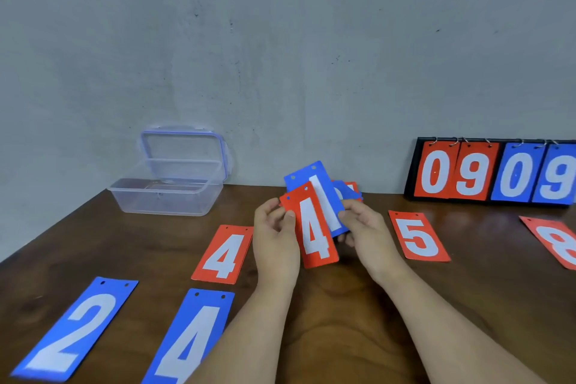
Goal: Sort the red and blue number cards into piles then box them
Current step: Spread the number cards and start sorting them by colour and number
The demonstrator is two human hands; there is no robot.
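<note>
centre frame: left hand (274, 237) pinches red 4 card (316, 234), long axis near upright; right hand (363, 229) grips blue 1 card (324, 184) behind it. red pile (223, 254) on the surface lies just left, nearest left hand.

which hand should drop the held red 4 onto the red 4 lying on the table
Left. The left hand pinches the held red 4, and the red 4 on the table lies right beside that hand. The right hand is busy holding the blue card.

Worn on the head, wide-angle; looks forward and down, close over the table (336, 321), toward the far wall (280, 40).
</note>
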